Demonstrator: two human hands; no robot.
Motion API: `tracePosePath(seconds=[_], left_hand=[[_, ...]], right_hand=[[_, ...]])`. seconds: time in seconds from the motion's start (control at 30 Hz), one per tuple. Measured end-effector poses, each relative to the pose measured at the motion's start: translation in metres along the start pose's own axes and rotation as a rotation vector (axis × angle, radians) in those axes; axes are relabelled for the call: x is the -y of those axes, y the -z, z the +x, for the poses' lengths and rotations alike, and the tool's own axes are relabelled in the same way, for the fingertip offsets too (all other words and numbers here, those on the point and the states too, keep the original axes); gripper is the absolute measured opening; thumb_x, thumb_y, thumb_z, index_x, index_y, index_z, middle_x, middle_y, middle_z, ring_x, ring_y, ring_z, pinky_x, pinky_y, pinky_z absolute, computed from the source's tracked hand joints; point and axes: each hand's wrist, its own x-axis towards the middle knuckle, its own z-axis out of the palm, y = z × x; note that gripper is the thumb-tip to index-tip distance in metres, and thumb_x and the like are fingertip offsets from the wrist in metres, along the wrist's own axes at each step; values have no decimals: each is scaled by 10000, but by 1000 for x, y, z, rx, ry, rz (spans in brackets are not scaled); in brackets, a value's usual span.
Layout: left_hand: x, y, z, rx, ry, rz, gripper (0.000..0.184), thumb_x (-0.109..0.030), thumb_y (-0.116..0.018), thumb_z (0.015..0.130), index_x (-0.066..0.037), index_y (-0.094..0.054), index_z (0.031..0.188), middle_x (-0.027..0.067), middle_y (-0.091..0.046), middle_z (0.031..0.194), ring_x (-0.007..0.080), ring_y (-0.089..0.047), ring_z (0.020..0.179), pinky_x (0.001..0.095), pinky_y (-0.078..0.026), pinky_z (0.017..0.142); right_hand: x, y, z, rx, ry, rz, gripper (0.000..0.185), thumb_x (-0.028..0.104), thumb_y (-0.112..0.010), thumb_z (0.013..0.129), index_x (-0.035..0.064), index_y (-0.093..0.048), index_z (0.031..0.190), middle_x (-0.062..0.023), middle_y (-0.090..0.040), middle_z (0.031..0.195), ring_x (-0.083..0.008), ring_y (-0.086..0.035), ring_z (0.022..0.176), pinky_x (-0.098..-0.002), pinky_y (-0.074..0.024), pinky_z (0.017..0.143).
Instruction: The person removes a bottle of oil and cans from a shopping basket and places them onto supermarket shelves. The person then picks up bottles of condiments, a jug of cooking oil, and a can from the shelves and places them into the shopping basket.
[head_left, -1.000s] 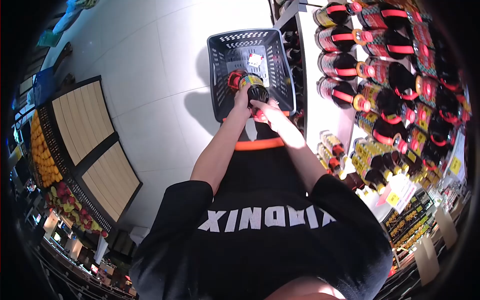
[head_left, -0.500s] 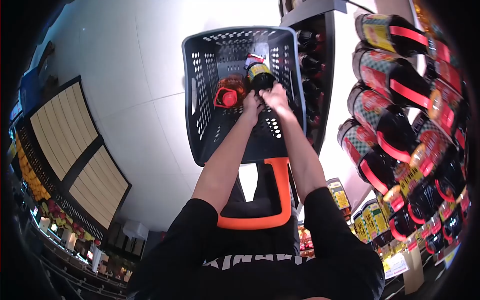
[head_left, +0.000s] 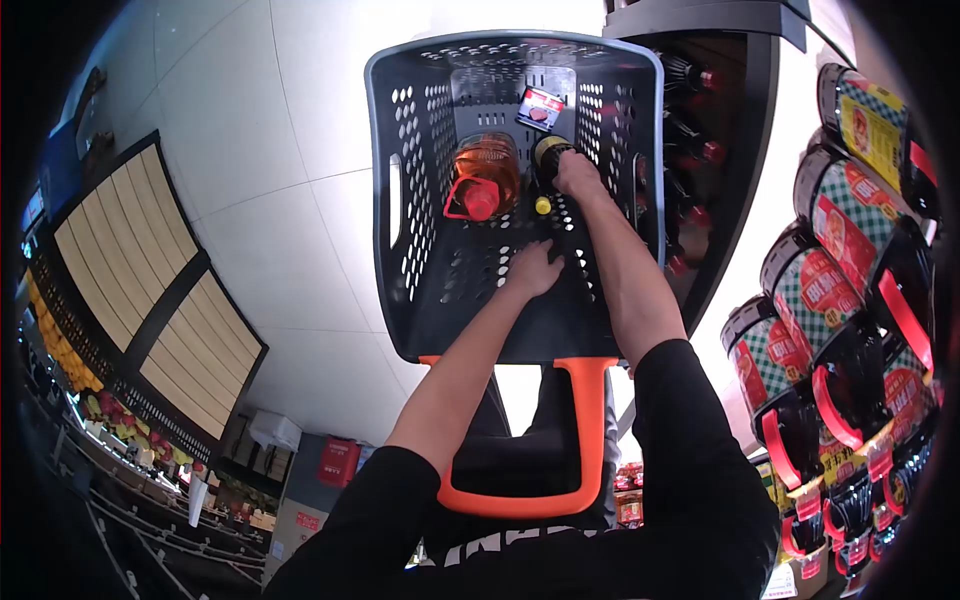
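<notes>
A dark bottle (head_left: 547,158) with a yellow cap stands in the grey shopping basket (head_left: 440,322). My right hand (head_left: 580,175) is closed around its side, and the fingertips are partly hidden. My left hand (head_left: 537,268) hovers over the near part of the basket with fingers apart and nothing in it. To the left of the dark bottle is a big clear bottle of orange-brown liquid (head_left: 487,158) with a red cap and handle. Behind the dark bottle lies a small red, white and dark pack (head_left: 540,107).
The basket's orange handle (head_left: 590,440) points toward my body. On the right, large dark bottles (head_left: 830,280) with red handles stand stacked. A dark shelf (head_left: 745,150) with red-capped bottles adjoins the basket's right side. Pale floor tiles (head_left: 290,230) spread to the left.
My left hand has drawn back from the dark bottle toward me and opened. My right hand stays on the bottle, now nearer the basket's right wall. The small pack shows more fully.
</notes>
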Motion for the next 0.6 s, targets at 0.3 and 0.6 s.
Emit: tracePosePath(seconds=[0.3,0.6], left_hand=[[7,-6,3,69,-68,107,553,-362,-571,923,-29,-561,1363,246,-572,1351,392,-546,1255,447,-431,1075],[-16,50,-120,20,-328,157,434,-283,-588,914,4,-597,1240,233,-649,1145,400,-613,1085,479,-482,957]], right_hand=[[15,-26,26,121,70,-200,595,128,-730,811,-46,-517,1338,-269,-501,1413,-420,-562,1249,-440,-517,1002],[8,-27,-154,-72,221,103,703,289,-711,835,-88,-423,1354,-313,-441,1399,-443,-548,1197,-468,-504,990]])
